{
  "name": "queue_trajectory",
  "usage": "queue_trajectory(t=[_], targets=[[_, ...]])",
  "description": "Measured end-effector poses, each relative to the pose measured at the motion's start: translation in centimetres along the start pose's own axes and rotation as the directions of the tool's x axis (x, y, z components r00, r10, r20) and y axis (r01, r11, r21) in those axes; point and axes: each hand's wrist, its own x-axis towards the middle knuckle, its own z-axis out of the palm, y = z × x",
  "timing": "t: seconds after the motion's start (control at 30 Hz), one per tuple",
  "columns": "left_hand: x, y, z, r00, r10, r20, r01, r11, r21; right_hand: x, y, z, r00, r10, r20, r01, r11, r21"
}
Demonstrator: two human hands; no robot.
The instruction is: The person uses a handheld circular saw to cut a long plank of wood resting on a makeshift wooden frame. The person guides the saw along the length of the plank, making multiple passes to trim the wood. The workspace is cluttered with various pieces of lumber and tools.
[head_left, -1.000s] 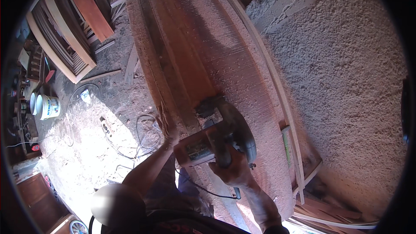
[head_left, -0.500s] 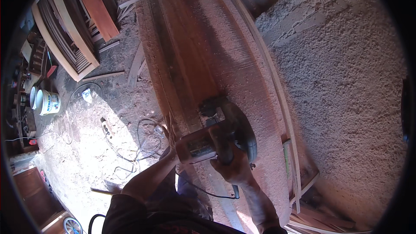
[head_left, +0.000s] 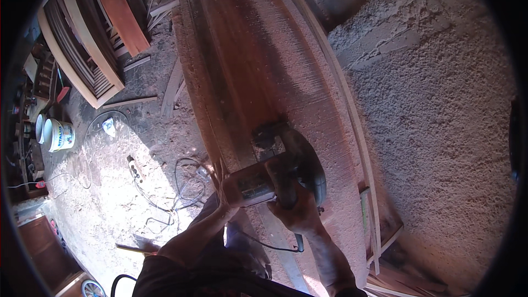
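A dark circular saw (head_left: 305,157) rests on a long, wide reddish-brown plank (head_left: 247,71) coated in sawdust. My right hand (head_left: 297,212) is wrapped round the saw's rear handle, its forearm coming up from the lower right. Beside the saw's motor housing, my left hand (head_left: 224,187) lies at the plank's left edge with the fingers stretched out. Whether that hand touches the housing I cannot tell. The saw's body hides its blade. A black power cord (head_left: 275,247) loops from the back of the handle toward my body.
Thin wood strips (head_left: 352,126) run along the plank's right side, beside a deep bed of sawdust (head_left: 440,132). On the left floor are louvred wooden frames (head_left: 82,38), white buckets (head_left: 59,135), a power strip (head_left: 135,169) and tangled cable (head_left: 187,201).
My left hand has shifted slightly right, closer to the saw's housing, and its fingers are more spread. My right hand keeps its grip on the saw, which has hardly moved.
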Motion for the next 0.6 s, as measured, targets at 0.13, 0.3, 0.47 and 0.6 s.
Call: queue_trajectory(t=[0.13, 0.3, 0.47, 0.6], targets=[[7.4, -3.7, -3.0, 0.989, -0.086, -0.121, 0.085, 0.996, -0.012, 0.1, 0.4, -0.7, 0.998, 0.051, 0.021, -0.05, 0.999, -0.019], [20.6, -12.5, -5.5, 0.968, 0.006, -0.25, -0.027, 0.996, -0.084, 1.0, -0.2, -0.3, 0.992, -0.126, 0.022, 0.127, 0.99, -0.06], [21.5, -11.1, -4.1, 0.933, 0.187, -0.308, -0.088, 0.948, 0.307, 0.8, -0.3, -0.7, 0.995, -0.093, 0.029, 0.096, 0.989, -0.112], [21.5, -9.9, -4.3, 0.965, 0.02, -0.26, 0.044, 0.97, 0.238, 1.8, -0.5, -0.4, 0.999, -0.018, 0.04, 0.022, 0.995, -0.095]])
